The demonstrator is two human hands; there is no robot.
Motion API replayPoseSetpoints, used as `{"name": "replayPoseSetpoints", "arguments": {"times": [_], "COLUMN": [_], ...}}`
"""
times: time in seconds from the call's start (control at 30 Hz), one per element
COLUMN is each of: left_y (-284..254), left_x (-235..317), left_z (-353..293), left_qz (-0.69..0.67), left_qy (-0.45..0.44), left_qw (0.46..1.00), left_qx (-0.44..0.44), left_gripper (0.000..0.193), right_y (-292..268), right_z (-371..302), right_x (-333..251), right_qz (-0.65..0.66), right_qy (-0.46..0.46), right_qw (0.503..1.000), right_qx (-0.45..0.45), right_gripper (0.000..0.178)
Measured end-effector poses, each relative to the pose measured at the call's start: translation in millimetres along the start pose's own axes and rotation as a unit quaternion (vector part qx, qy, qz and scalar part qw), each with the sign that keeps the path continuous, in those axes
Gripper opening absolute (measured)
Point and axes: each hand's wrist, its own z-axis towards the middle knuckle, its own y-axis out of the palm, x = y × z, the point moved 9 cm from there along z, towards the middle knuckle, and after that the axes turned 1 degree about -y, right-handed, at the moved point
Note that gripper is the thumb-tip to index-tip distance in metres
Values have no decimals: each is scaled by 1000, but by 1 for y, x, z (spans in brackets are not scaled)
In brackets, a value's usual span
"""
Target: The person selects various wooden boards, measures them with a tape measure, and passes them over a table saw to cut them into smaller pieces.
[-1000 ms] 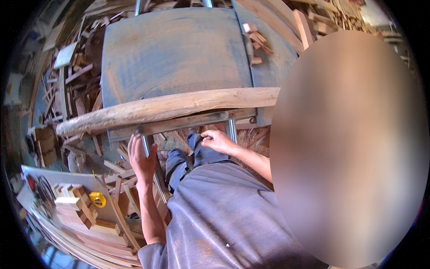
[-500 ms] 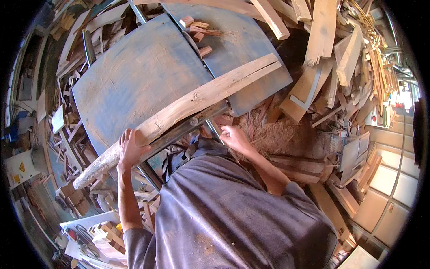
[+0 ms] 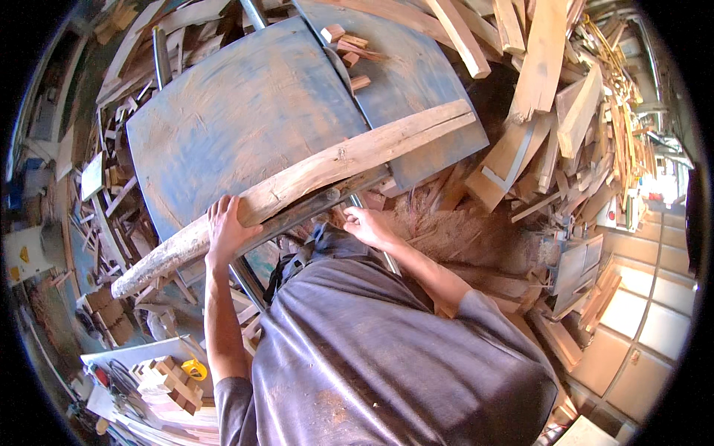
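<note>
A long, slightly curved rough-edged timber slab [image 3: 327, 165] lies slantwise across the near part of a blue metal saw table [image 3: 230, 104]. Its left end juts past the table's edge. My left hand [image 3: 229, 232] grips the slab's near edge left of the middle, fingers over the top and thumb along the side. Close to my waist, beside a metal rail [image 3: 260, 288], my right hand [image 3: 366, 226] has its fingers curled in; whether anything is in them is hidden. A thin saw blade [image 3: 338, 68] stands in the table's slot, beyond the slab.
Small wood offcuts [image 3: 349, 50] lie by the blade. Stacked boards [image 3: 539, 63] lean at the far right, with sawdust [image 3: 476, 241] below. At the lower left, a bench [image 3: 111, 398] holds wood blocks [image 3: 167, 383] and a yellow tape measure [image 3: 195, 369].
The whole view has shifted a little. My right hand has drawn slightly left, across the rail near my waist. My left hand stays on the slab, which lies nearly the same on the table.
</note>
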Motion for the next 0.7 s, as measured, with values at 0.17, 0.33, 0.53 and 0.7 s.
{"name": "replayPoseSetpoints", "arguments": {"times": [0.17,0.33,0.53,0.7], "left_y": [0,-2,3,19], "left_x": [1,2,17,72], "left_z": [-2,-5,0,28], "left_qz": [1,-14,14,13], "left_qy": [35,27,63,84], "left_qw": [999,999,998,996], "left_qx": [30,28,7,-4], "left_gripper": [80,80,81,88], "right_y": [5,28,10,-91], "right_z": [1,-16,-35,-40], "right_x": [-3,5,2,15], "right_qz": [-35,-20,-14,-79], "right_qy": [19,4,30,52], "right_qw": [999,1000,995,961], "right_qx": [9,23,95,262], "right_gripper": [44,41,36,31]}}
